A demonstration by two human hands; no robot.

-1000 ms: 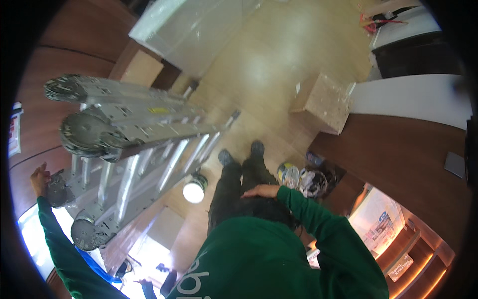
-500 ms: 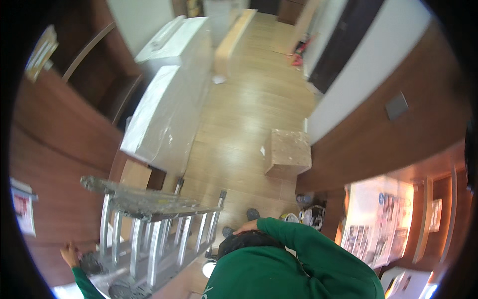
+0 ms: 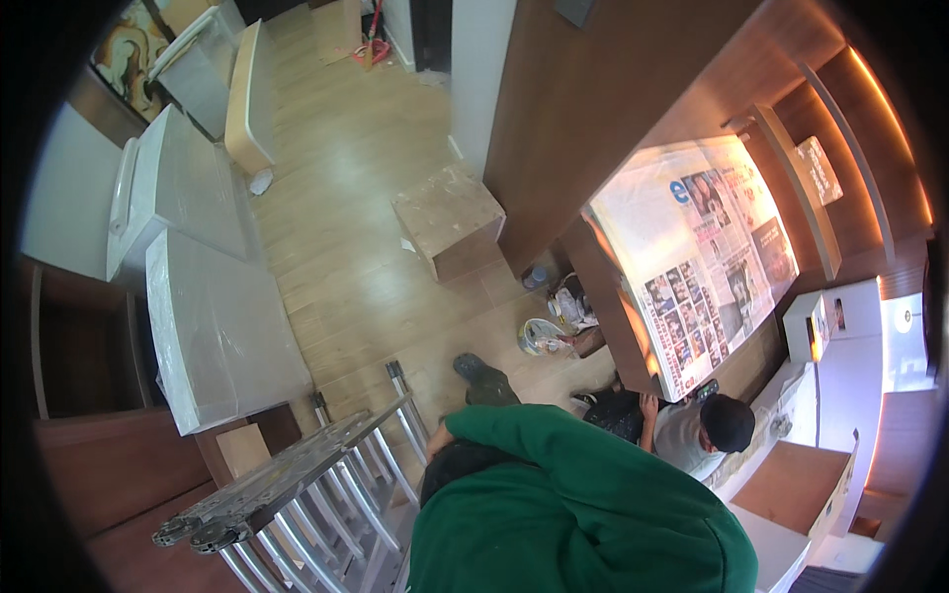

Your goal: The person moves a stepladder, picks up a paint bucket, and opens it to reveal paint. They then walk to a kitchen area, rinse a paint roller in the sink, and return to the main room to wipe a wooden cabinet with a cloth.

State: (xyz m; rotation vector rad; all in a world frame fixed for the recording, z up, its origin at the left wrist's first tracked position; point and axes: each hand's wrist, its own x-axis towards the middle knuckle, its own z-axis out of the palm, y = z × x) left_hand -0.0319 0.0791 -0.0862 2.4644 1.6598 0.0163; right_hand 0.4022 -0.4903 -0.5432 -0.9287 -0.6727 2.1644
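My right hand [image 3: 438,442] rests at the end of the green sleeve [image 3: 593,465], laid on my dark clothing [image 3: 463,463] with its fingers out, partly hidden. It holds nothing that I can see. Just left of it stands an aluminium stepladder [image 3: 306,469], with a worn grey top and several metal rungs. My left hand is out of view. Below me on the floor is my dark shoe [image 3: 479,378].
At right, a person in a dark cap [image 3: 729,423] sits low beside a newspaper-covered panel [image 3: 697,282]. A wooden box [image 3: 450,212] and a white bucket [image 3: 542,337] stand ahead. Plastic-wrapped white furniture [image 3: 222,326] lines the left. Lit shelves [image 3: 830,188] rise far right.
My view has turned to the right, bringing the seated person into sight. My left hand, earlier by the ladder and brown panel, has left the picture. My right hand stays on my clothing.
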